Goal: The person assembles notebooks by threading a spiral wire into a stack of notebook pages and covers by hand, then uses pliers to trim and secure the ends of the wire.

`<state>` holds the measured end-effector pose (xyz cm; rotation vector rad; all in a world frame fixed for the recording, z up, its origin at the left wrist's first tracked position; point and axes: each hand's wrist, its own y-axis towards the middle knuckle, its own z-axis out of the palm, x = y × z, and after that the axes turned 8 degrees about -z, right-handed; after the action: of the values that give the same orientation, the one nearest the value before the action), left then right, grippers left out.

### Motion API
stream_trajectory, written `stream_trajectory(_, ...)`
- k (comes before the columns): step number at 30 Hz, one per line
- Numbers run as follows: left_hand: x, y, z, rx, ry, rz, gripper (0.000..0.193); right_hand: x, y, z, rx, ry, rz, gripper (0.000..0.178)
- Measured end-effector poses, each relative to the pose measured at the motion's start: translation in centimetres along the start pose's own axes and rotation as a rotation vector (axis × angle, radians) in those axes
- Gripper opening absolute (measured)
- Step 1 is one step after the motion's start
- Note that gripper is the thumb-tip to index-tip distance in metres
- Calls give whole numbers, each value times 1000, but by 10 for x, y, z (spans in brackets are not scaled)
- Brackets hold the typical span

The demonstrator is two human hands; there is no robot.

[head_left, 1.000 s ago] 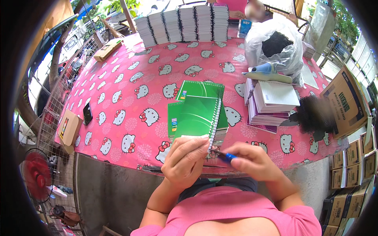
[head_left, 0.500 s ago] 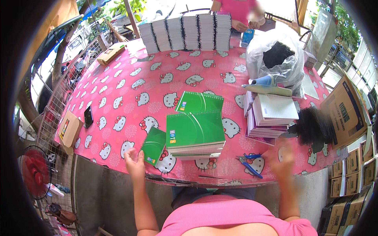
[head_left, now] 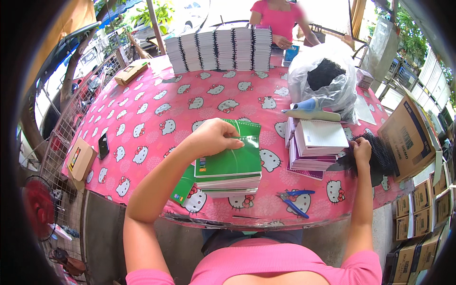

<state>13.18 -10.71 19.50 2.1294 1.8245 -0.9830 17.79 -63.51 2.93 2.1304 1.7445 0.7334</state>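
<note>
My left hand point(head_left: 217, 135) reaches over the stack of green-covered notebooks point(head_left: 228, 166), thumb and fingers closed on the top one at its far edge. More green notebooks lie behind it, and a small green notebook point(head_left: 183, 187) lies at its left, partly hidden by my forearm. At the right, my right hand point(head_left: 362, 149) is closed at the edge of a heap of black spiral binding coils point(head_left: 380, 154); its fingertips are in among the coils. Blue-handled pliers point(head_left: 298, 203) lie between my arms near the front edge.
Purple-covered notebooks point(head_left: 311, 159) are piled beside the coils, with a blue and beige object point(head_left: 311, 110) on top. Behind stand a plastic bag point(head_left: 297, 66) of black coils and tall notebook stacks point(head_left: 206, 50). A cardboard box point(head_left: 408, 137) borders the right; another person point(head_left: 278, 19) stands opposite.
My left hand has gone from beside the small green notebook up onto the green stack. My right hand has moved forward to the black coils. The view has shifted slightly.
</note>
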Motion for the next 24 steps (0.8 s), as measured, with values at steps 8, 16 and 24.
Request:
stream_trajectory(8, -21, -66, 6, -452, -41, 399, 17, 112, -25, -126, -229, 379, -141, 20)
stream_trajectory(16, -15, -73, 23, -682, 36, 549, 18, 283, -80, -169, 96, 1173, -581, 21)
stream_trajectory(24, -15, -70, 31, -765, 18, 511, 17, 305, -64, -167, 31, 1010, -686, 21)
